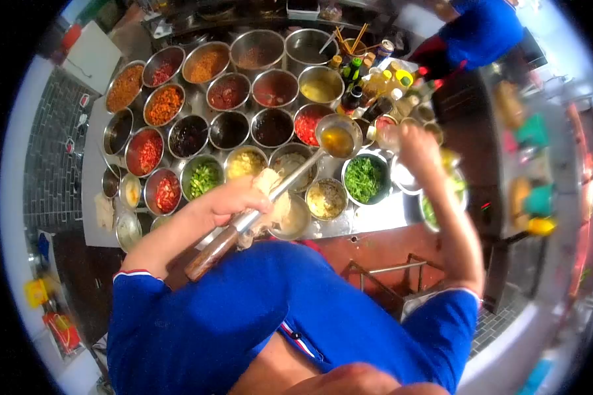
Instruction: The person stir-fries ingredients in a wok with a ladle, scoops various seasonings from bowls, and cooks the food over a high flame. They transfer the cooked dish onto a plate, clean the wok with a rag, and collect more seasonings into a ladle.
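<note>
My left hand (pixel 240 199) is closed around the metal shaft of a long ladle (pixel 295 174), above its wooden grip. A crumpled beige cloth (pixel 280 209) is bunched at that hand. The ladle slants up to the right, and its bowl holds a yellow-brown liquid (pixel 337 141). To the right of the bowl, my right hand (pixel 416 143) is closed and smeared by motion. Something pale and see-through shows at its fingers, too blurred to name. Below the ladle bowl stands a bowl of chopped green herbs (pixel 365 179).
Several metal pots of sauces and chopped ingredients, such as chopped red pepper (pixel 145 153), fill the counter (pixel 369 227). Bottles (pixel 353 69) crowd the back right. A person in a blue shirt (pixel 484 33) stands beyond them. A metal frame (pixel 395 268) is below the counter edge.
</note>
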Available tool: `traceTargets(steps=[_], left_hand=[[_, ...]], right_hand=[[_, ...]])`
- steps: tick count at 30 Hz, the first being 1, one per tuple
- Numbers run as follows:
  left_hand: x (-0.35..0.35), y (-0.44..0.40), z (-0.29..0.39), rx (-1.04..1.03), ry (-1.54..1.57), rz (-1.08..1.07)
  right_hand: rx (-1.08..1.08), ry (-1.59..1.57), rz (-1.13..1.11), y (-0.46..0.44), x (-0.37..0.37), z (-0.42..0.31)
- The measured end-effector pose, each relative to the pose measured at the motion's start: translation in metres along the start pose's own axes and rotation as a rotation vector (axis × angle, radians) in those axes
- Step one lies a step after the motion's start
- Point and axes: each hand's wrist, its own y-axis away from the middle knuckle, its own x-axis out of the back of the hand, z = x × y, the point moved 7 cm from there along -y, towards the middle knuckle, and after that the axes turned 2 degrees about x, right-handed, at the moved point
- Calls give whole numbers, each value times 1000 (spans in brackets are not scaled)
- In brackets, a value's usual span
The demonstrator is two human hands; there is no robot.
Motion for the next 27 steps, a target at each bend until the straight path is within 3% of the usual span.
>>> traceTargets(steps=[2,8,17,27], left_hand=[[-5,-8,-3,13,14,4],[-12,-11,-2,12,50,-35],[-8,-18,-7,42,51,-27],[-2,-25,-9,43,36,19]], right_hand=[[137,317,-76,-16,8,-10],[416,679,42,-37,30,-40],[466,616,14,-46,29,-48],[211,130,-9,-42,-22,-13]])
